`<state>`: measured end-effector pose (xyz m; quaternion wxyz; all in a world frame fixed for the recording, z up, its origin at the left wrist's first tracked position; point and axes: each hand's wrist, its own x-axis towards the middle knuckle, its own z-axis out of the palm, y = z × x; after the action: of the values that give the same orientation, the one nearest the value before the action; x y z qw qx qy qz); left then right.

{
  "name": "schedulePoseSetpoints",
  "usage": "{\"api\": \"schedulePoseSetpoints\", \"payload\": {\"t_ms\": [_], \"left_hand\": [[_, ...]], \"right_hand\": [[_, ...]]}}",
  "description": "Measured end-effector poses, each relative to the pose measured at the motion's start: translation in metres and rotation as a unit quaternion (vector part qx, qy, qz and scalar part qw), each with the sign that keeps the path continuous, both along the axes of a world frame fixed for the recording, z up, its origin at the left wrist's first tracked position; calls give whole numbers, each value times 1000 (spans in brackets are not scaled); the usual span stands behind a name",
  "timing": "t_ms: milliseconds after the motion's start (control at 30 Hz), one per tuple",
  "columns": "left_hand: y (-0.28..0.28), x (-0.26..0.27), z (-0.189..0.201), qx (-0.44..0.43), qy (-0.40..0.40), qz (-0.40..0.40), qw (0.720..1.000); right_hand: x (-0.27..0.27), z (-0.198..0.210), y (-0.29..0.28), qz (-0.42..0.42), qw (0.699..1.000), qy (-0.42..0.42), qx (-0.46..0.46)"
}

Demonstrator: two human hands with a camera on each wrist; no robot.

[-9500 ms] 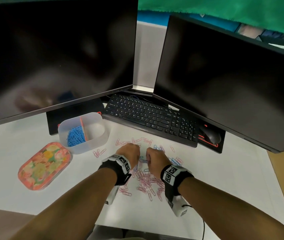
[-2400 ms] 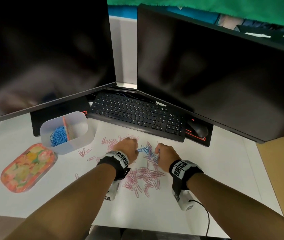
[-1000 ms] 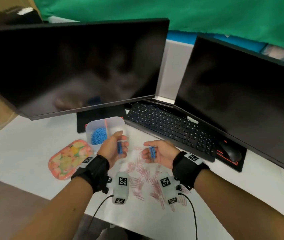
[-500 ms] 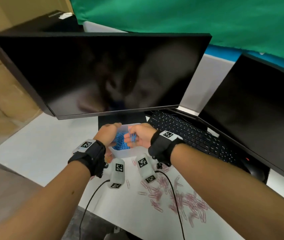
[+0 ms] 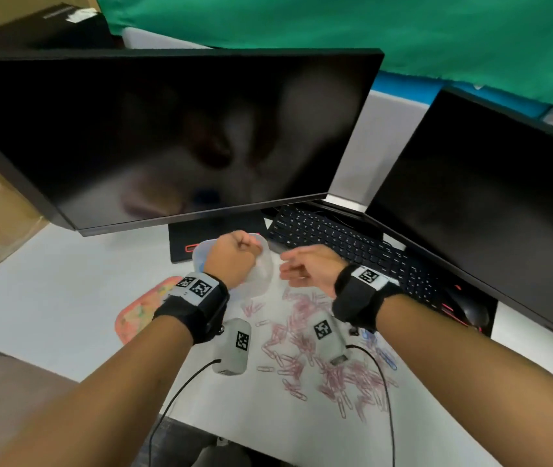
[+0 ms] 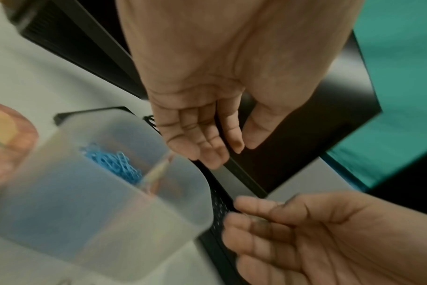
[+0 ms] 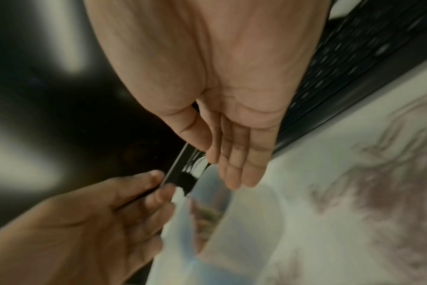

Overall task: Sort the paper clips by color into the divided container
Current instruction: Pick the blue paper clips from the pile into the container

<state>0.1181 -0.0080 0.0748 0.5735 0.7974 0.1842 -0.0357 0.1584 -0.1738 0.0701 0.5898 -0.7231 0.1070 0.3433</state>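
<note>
The translucent divided container (image 5: 264, 273) stands on the white desk, with blue paper clips (image 6: 115, 165) piled in its left compartment. My left hand (image 5: 244, 246) hovers over the container; in the left wrist view its fingers (image 6: 208, 154) are relaxed and hold nothing. Just right of the container, my right hand (image 5: 289, 268) is open and empty, its fingers (image 7: 241, 169) straight. A scatter of pink paper clips (image 5: 322, 362) lies on the desk below my wrists, with a few blue clips (image 5: 384, 357) at its right edge.
A flowered lid (image 5: 138, 313) lies left of the container. Two dark monitors (image 5: 174, 136) stand close behind, with a black keyboard (image 5: 339, 244) and a mouse (image 5: 470, 311) under the right one. Cables from my wrist cameras hang over the desk's front edge.
Half a second ago both hands held blue clips over the container. Now both are empty, and the right hand has drawn back to the right of it.
</note>
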Motion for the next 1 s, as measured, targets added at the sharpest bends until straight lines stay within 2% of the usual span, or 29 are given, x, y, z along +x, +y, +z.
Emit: {"api": "schedulePoseSetpoints", "payload": {"t_ms": [67, 133, 267, 367, 467, 567, 700, 767, 867, 1000], "left_hand": [[-25, -2, -7, 33, -3, -84, 996], [-50, -5, -17, 109, 3, -156, 982], [-99, -14, -38, 179, 22, -277, 944], [-126, -17, -56, 219, 25, -336, 916], [-145, -16, -66, 278, 16, -397, 874], [-164, -14, -70, 352, 11, -476, 806], [-181, -19, -78, 483, -26, -573, 661], [-185, -22, -81, 508, -49, -589, 626], [-187, -23, -83, 535, -77, -590, 600], [-185, -21, -83, 559, -87, -564, 602]], "right_hand": [[-8, -11, -42, -2, 998, -14, -54], [-18, -23, -82, 0, 990, -41, -137], [-42, -42, -144, 36, 951, -94, -293], [-65, -54, -174, 30, 933, -115, -340], [-89, -68, -192, 23, 920, -134, -369], [-108, -79, -201, 60, 915, -161, -365], [-119, -91, -202, 125, 898, -210, -367], [-121, -94, -202, 133, 889, -225, -376], [-122, -96, -204, 141, 882, -244, -379], [-120, -96, -205, 135, 890, -243, -362]]}}
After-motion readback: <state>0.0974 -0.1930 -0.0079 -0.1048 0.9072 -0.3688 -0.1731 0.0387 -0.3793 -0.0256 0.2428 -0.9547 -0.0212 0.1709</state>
